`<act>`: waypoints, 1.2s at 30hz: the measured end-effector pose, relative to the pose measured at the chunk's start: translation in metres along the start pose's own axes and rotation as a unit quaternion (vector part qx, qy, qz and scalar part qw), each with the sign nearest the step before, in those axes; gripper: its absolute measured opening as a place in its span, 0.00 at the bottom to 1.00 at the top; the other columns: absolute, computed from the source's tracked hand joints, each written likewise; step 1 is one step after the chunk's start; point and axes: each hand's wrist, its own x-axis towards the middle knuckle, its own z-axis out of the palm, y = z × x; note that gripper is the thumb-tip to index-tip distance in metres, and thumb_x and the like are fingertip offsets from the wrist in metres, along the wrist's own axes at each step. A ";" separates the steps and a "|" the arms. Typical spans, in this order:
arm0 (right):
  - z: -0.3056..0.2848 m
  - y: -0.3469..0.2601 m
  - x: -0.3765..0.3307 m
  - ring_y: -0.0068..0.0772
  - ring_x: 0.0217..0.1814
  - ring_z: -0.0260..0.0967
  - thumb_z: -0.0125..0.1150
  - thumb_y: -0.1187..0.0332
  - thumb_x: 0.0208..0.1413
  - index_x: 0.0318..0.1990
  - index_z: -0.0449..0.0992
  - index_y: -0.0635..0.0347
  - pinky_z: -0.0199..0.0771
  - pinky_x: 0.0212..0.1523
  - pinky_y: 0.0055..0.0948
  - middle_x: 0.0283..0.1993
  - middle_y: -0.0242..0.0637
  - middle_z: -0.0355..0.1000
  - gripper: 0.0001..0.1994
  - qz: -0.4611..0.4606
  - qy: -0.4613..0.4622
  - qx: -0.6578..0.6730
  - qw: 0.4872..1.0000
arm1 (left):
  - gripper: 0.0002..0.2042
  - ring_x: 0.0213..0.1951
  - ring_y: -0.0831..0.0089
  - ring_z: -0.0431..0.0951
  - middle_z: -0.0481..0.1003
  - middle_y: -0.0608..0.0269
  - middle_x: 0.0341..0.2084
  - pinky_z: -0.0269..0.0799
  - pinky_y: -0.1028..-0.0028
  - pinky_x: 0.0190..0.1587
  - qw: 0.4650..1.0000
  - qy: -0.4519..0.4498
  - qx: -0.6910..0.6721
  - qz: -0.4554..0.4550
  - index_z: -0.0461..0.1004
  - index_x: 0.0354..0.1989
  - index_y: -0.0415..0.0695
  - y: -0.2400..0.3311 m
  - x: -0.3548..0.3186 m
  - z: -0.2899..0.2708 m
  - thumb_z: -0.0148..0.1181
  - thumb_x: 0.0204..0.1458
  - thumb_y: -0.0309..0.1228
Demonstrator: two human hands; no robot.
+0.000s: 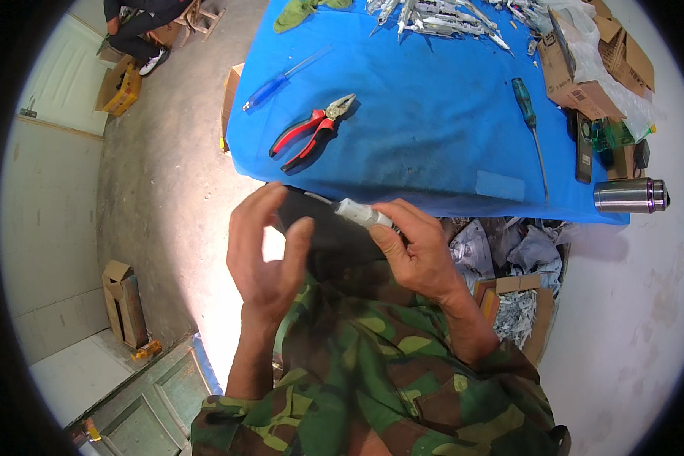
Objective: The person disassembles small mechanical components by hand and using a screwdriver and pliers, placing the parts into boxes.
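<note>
My right hand (416, 247) grips a short white cylindrical piece (359, 213) in front of the table's near edge. From its left end a dark collar and a thin pale rod or wire point toward my left hand (266, 247). That hand is raised with thumb and fingers apart, nothing between them; it is slightly blurred. Beyond it on the blue cloth (425, 129) lie red-and-black pliers (311, 133), jaws toward the upper right. A screwdriver with a blue handle (267, 93) lies farther left. To the right is a screwdriver with a green handle (521, 101).
A pile of slim white-and-silver parts (441, 19) and a green rag (300, 14) lie at the far side. A metal flask (631, 196), a phone (583, 148) and an open carton (570, 72) line the right edge. Another person (140, 30) sits far left.
</note>
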 end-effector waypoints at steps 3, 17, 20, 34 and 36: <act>0.003 -0.001 0.001 0.55 0.38 0.75 0.64 0.70 0.63 0.50 0.78 0.65 0.74 0.38 0.43 0.40 0.48 0.76 0.11 -0.051 -0.022 -0.046 0.997 | 0.28 0.61 0.49 0.75 0.77 0.51 0.59 0.70 0.55 0.64 0.976 -0.114 0.086 0.163 0.77 0.59 0.41 0.011 0.007 0.000 0.77 0.46 0.27; 0.002 0.003 0.005 0.56 0.40 0.76 0.62 0.69 0.65 0.46 0.79 0.65 0.74 0.39 0.44 0.39 0.49 0.77 0.09 -0.029 -0.020 -0.013 0.999 | 0.17 0.29 0.69 0.71 0.74 0.66 0.31 0.70 0.70 0.31 0.947 -0.173 0.154 0.223 0.77 0.51 0.40 -0.003 0.008 0.015 0.69 0.53 0.30; 0.004 0.002 0.005 0.56 0.40 0.76 0.61 0.69 0.66 0.47 0.79 0.65 0.74 0.40 0.43 0.39 0.50 0.78 0.09 -0.011 -0.020 -0.002 1.000 | 0.15 0.27 0.70 0.69 0.70 0.66 0.27 0.68 0.71 0.29 0.949 -0.157 0.164 0.220 0.76 0.47 0.41 -0.004 0.005 0.018 0.69 0.53 0.30; 0.013 -0.001 0.006 0.56 0.39 0.76 0.64 0.69 0.64 0.47 0.79 0.65 0.75 0.39 0.42 0.39 0.50 0.77 0.10 0.004 0.031 -0.019 0.999 | 0.13 0.24 0.72 0.68 0.66 0.67 0.24 0.64 0.70 0.24 0.948 -0.127 0.203 0.209 0.76 0.45 0.42 -0.007 0.000 0.025 0.69 0.55 0.31; 0.014 -0.002 0.006 0.56 0.39 0.76 0.65 0.69 0.64 0.47 0.79 0.65 0.74 0.38 0.43 0.38 0.49 0.77 0.09 -0.010 0.046 -0.047 0.998 | 0.12 0.24 0.72 0.68 0.66 0.68 0.23 0.64 0.70 0.24 0.949 -0.128 0.208 0.201 0.76 0.44 0.42 -0.007 -0.001 0.027 0.69 0.55 0.32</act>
